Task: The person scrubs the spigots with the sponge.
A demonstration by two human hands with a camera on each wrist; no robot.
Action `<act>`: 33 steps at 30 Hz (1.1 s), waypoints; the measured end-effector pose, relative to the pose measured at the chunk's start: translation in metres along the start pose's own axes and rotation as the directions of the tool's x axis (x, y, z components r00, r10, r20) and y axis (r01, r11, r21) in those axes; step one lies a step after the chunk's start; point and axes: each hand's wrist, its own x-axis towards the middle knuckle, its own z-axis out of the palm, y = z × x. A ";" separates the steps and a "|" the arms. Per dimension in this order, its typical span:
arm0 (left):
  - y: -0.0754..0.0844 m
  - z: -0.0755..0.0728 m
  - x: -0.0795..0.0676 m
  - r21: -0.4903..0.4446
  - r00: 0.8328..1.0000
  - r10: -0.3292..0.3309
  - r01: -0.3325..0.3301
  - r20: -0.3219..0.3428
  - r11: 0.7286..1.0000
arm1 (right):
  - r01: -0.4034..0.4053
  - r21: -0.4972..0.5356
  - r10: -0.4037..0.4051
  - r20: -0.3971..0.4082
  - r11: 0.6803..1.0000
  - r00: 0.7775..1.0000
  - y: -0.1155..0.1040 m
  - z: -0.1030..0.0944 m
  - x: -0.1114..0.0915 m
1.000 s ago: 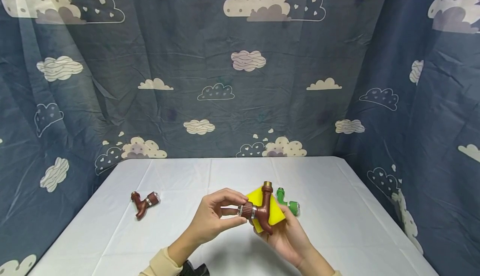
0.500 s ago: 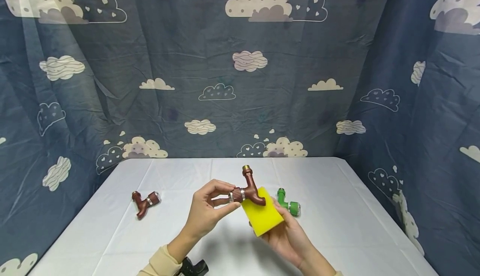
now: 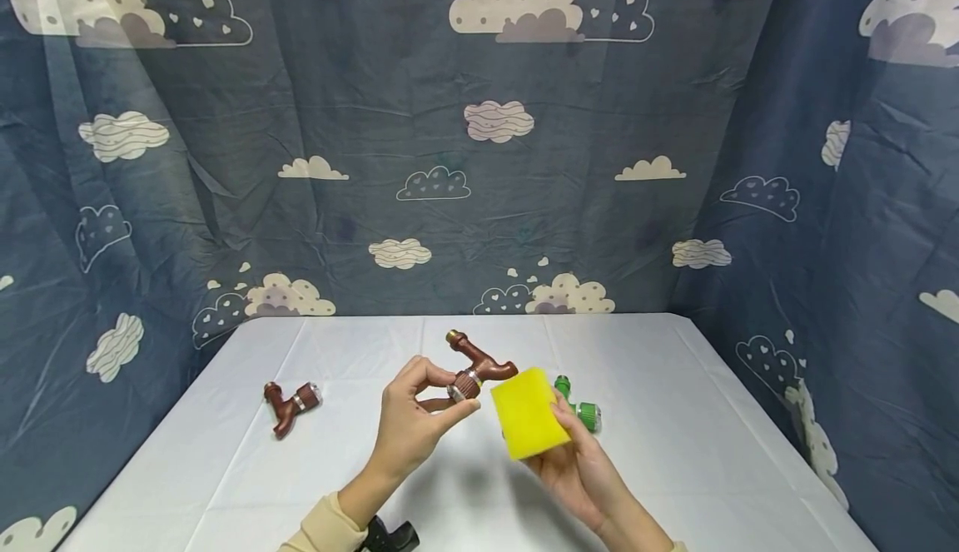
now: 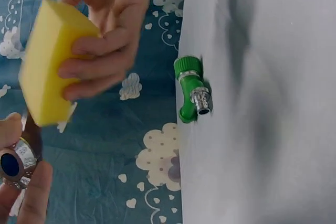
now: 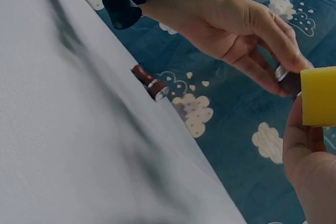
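Observation:
My left hand (image 3: 414, 415) pinches the ribbed knob of a brown tap (image 3: 479, 362) between thumb and fingers, above the table. The tap's brass-coloured threaded end points up and to the left, its spout to the right. In my right hand (image 3: 573, 469) is a yellow sponge (image 3: 530, 413), gripped with the thumb on one side and fingers on the other. The sponge is close to the spout's tip; whether they touch I cannot tell. In the left wrist view the sponge (image 4: 52, 61) hides much of the tap.
A green tap (image 3: 588, 415) lies on the white table (image 3: 360, 352) behind my right hand, partly hidden by it. Another brown tap (image 3: 290, 409) lies at the left. A black wrist camera (image 3: 391, 537) shows below my left wrist. A blue cloud-patterned curtain (image 3: 360, 211) surrounds the table.
The brown tap has moved left and tilted from upright, its threaded end swinging left. The sponge, earlier behind the tap, now stands to its right with its broad face showing.

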 end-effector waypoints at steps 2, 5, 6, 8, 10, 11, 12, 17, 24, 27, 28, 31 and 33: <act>0.000 0.000 0.000 0.015 1.000 -0.021 0.021 -0.006 1.000 | 0.059 -0.109 -0.064 -0.050 0.992 0.997 0.001 0.003 0.001; 0.001 -0.001 0.001 0.025 0.999 -0.033 0.033 -0.001 0.999 | 0.182 -0.376 -0.229 -0.085 0.909 0.970 0.003 0.006 0.003; 0.001 -0.002 0.001 0.030 0.999 -0.032 0.032 0.001 0.999 | 0.227 -0.472 -0.293 -0.068 0.852 0.954 0.004 0.006 0.003; 0.003 -0.003 0.002 0.045 1.000 -0.023 0.023 0.001 0.999 | 0.318 -0.622 -0.409 -0.004 0.715 0.913 0.007 0.005 0.004; 0.005 -0.004 0.002 0.062 1.000 -0.015 0.015 -0.002 0.998 | 0.403 -0.708 -0.498 0.084 0.580 0.863 0.011 0.003 0.005; 0.006 -0.005 0.003 0.071 1.000 -0.012 0.013 -0.004 0.997 | 0.437 -0.730 -0.531 0.119 0.526 0.839 0.012 0.002 0.005; 0.006 -0.005 0.003 0.078 1.000 -0.012 0.012 -0.005 0.997 | 0.472 -0.741 -0.564 0.154 0.478 0.811 0.014 0.001 0.006; 0.005 -0.006 0.004 0.118 1.000 -0.021 0.022 -0.012 0.993 | 0.532 -0.802 -0.684 0.227 0.273 0.693 0.021 -0.001 0.007; 0.006 -0.006 0.003 0.158 1.000 0.008 -0.009 0.008 0.987 | 0.493 -0.869 -0.746 0.301 0.042 0.594 0.020 -0.002 0.006; 0.006 -0.006 0.002 0.163 0.997 0.041 -0.051 0.062 0.985 | 0.472 -0.881 -0.733 0.312 0.014 0.604 0.019 -0.005 0.007; 0.006 -0.006 0.002 0.160 0.995 0.055 -0.068 0.084 0.985 | 0.467 -0.884 -0.726 0.317 0.006 0.611 0.019 -0.006 0.007; 0.005 -0.006 0.001 0.140 0.984 0.102 -0.122 0.143 0.983 | 0.474 -0.880 -0.707 0.353 -0.028 0.613 0.020 -0.009 0.008; 0.005 -0.007 0.001 0.112 0.975 0.126 -0.148 0.184 0.983 | 0.480 -0.877 -0.697 0.366 -0.036 0.617 0.021 -0.011 0.008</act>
